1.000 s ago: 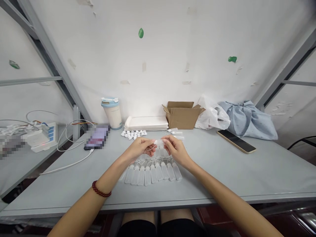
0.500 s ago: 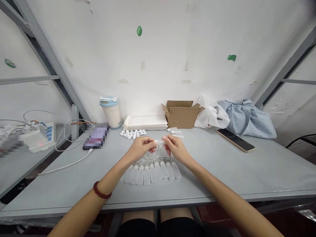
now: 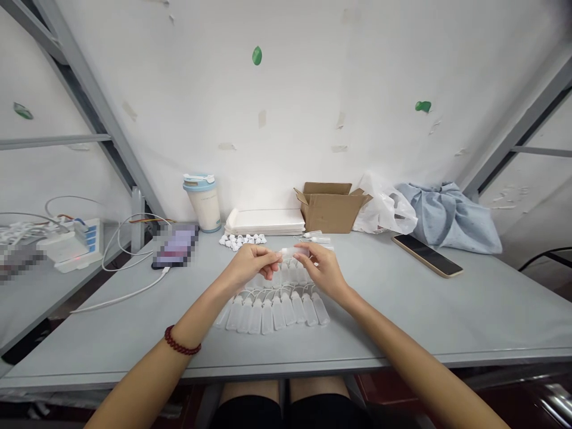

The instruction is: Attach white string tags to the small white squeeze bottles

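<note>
- Vial point(image 3: 289, 252): small clear plastic tube, held level at frame centre, above the table point(image 3: 447, 310).
- Grip: fingertips of the left hand point(image 3: 250, 267) are closed on the vial's left end, and those of the right hand point(image 3: 322, 271) on its right end.
- Handling: the vial is judged light, stiff and smooth, probably slippery; a fingertip pinch on the body near each end is best suited.
- Row point(image 3: 272, 310) of like vials: laid side by side just below the hands, close under the wrists.
- Caps point(image 3: 241, 240), trays point(image 3: 266, 221), box point(image 3: 329, 208), cup point(image 3: 203, 204): set behind the hands; phone point(image 3: 426, 255) at right, well apart.
</note>
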### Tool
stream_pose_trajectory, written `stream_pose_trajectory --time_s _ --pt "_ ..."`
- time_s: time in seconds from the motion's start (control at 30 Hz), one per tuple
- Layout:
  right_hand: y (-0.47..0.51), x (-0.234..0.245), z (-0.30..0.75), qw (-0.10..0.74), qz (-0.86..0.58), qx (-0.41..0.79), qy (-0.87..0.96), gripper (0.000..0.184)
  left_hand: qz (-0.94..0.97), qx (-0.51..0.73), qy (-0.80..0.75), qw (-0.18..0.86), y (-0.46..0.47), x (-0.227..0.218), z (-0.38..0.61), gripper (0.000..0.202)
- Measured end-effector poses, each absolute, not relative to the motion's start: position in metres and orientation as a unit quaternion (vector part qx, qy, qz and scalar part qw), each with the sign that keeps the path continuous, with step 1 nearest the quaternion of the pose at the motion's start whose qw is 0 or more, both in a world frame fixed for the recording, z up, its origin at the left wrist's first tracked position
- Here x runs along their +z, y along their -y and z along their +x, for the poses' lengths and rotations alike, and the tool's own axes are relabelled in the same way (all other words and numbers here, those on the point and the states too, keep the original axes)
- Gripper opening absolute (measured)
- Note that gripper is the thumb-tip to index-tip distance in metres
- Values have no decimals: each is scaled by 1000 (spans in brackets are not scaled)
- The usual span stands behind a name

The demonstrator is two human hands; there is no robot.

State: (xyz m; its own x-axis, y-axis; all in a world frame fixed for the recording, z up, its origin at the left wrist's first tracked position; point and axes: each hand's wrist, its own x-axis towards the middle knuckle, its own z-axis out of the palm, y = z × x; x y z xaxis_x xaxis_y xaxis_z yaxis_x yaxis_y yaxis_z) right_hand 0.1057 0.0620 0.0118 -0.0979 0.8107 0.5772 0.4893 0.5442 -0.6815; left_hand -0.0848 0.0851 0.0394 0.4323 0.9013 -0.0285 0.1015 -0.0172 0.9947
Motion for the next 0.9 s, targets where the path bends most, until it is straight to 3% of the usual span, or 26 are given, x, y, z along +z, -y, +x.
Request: stream_pose_trajectory --time_s 0.27,0.47,0.67,0.9 --pt "-59 17 105 478 -482 247 692 33 649 405 -429 481 -81 45 -81 28" --pt "-59 19 105 476 -476 317 668 40 707 297 -394 506 -78 42 -80 35" --pt "-58 22 106 460 -447 395 658 44 703 276 -382 533 -77 43 -79 36" --pt "-57 23 106 462 -441 282 716 30 655 310 -394 566 -81 39 -80 33"
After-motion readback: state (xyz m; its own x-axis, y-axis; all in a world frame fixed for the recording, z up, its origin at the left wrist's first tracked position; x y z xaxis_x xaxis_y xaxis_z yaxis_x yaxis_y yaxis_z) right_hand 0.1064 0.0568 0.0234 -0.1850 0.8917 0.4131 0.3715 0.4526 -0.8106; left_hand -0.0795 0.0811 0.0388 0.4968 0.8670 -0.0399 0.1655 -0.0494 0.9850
